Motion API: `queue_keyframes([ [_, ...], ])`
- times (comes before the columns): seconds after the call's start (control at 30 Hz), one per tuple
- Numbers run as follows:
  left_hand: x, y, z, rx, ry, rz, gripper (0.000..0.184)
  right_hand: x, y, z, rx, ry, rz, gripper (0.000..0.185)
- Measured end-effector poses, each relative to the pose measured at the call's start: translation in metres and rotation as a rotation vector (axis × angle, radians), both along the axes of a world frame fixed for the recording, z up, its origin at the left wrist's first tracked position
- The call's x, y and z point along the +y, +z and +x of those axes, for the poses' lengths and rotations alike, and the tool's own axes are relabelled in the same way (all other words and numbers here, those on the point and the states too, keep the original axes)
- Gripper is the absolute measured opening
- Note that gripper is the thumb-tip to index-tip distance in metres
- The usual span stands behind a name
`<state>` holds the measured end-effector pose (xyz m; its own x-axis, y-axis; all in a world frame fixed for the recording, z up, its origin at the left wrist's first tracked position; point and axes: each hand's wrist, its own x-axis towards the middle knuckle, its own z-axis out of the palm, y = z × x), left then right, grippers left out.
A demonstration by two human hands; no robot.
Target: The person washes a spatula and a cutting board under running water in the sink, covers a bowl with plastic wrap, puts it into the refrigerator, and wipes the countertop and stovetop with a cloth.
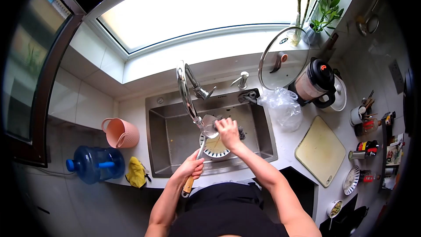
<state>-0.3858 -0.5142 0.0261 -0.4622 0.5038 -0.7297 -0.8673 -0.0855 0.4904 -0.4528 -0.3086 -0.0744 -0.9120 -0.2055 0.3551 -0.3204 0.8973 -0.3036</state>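
My left hand (pixel 190 166) is wrapped around the handle of a metal spatula (pixel 201 148), whose wooden end (pixel 188 185) sticks out below the fist. The spatula's pale, shiny head (pixel 209 128) is under the faucet spout (pixel 198 120), over the sink. Beside that head, my right hand (pixel 229 135) is closed on a dark grey, fuzzy scrubber (pixel 241 133), partly hidden by the fingers. Below both hands, a plate with a dark striped rim (pixel 215 154) lies in the steel sink (pixel 164 160).
Left of the sink are a pink cup (pixel 124 134), a blue water jug (pixel 98 165) and a yellow cloth (pixel 137 172). On the right are a plastic bag (pixel 282 109), a cutting board (pixel 320 151), a blender (pixel 313 81) and a leaning glass lid (pixel 280 68).
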Motion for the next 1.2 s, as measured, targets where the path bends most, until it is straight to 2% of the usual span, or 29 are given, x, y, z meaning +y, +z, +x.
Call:
queue_keyframes([
  [0.1,0.001,0.002,0.000,-0.042,-0.012,0.012,0.051,-0.005,0.011,-0.003,0.028,0.074,0.087,0.034],
  [0.13,0.003,0.002,-0.001,-0.039,-0.014,0.019,0.051,-0.015,0.012,0.002,0.088,0.193,0.096,0.034],
  [0.17,0.004,0.002,-0.002,-0.037,-0.014,0.028,0.051,-0.022,0.014,0.007,0.167,0.309,0.070,0.035],
  [0.23,0.003,0.001,-0.001,-0.037,-0.026,0.014,0.051,-0.019,0.015,-0.002,0.096,0.338,-0.003,0.035],
  [0.37,0.003,0.003,-0.001,-0.042,-0.038,0.009,0.049,-0.014,0.015,-0.019,0.073,0.095,-0.028,0.033],
  [0.5,0.003,0.005,0.000,-0.017,-0.025,-0.009,0.046,-0.026,0.008,-0.006,0.140,0.313,-0.041,0.032],
  [0.6,0.001,0.002,0.002,-0.027,-0.038,-0.015,0.045,-0.018,0.003,-0.020,0.113,0.022,0.003,0.032],
  [0.63,0.002,0.001,0.003,-0.027,-0.036,-0.020,0.044,-0.019,0.003,-0.019,0.091,-0.003,-0.002,0.032],
  [0.73,0.004,0.003,-0.002,-0.014,-0.041,-0.035,0.044,-0.031,0.004,-0.002,0.131,0.237,0.009,0.031],
  [0.77,0.005,0.004,-0.001,-0.009,-0.044,-0.044,0.043,-0.029,0.004,-0.003,0.141,0.238,0.016,0.033],
  [0.9,0.004,-0.001,0.000,-0.023,-0.035,-0.020,0.043,-0.017,-0.005,-0.028,0.065,-0.084,0.051,0.034],
  [0.97,0.005,0.000,0.000,0.009,-0.018,-0.025,0.043,-0.019,0.002,-0.016,0.068,0.009,0.098,0.034],
  [1.03,0.003,0.001,-0.004,0.022,-0.010,-0.030,0.043,-0.024,0.001,0.003,0.124,0.221,0.055,0.035],
  [1.13,0.002,0.000,-0.006,0.030,0.000,-0.034,0.043,-0.008,0.000,-0.008,0.014,0.036,0.101,0.037],
  [1.2,-0.001,0.000,-0.004,0.022,-0.003,-0.040,0.043,-0.006,-0.001,-0.004,0.011,0.012,0.075,0.036],
])
